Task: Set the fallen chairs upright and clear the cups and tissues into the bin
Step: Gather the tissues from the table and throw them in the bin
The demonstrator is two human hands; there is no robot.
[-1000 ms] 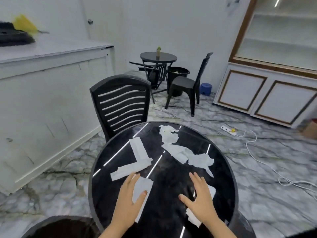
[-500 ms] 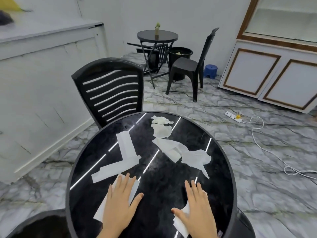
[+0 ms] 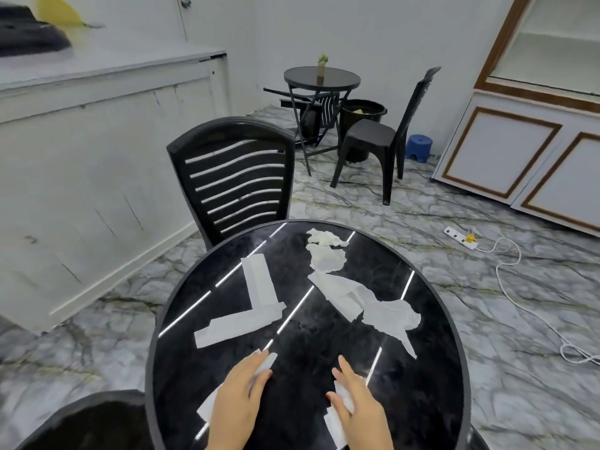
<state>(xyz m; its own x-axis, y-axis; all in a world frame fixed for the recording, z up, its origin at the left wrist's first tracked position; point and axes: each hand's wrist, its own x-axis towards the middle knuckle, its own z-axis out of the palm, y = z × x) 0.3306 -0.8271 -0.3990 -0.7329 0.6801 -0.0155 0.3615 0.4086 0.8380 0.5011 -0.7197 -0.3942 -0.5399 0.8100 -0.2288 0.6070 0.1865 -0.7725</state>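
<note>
Pressing down at the bottom of the frame, my left hand (image 3: 238, 396) lies flat on a folded tissue (image 3: 207, 407), and my right hand (image 3: 357, 407) curls its fingers around a crumpled one (image 3: 336, 423). More white tissues (image 3: 324, 258) lie creased and flattened across the middle of the glossy black round tabletop (image 3: 431, 401). Since half a second ago both hands have drawn inward, bunching the paper. A slatted black chair (image 3: 233, 177) stands upright beyond.
</note>
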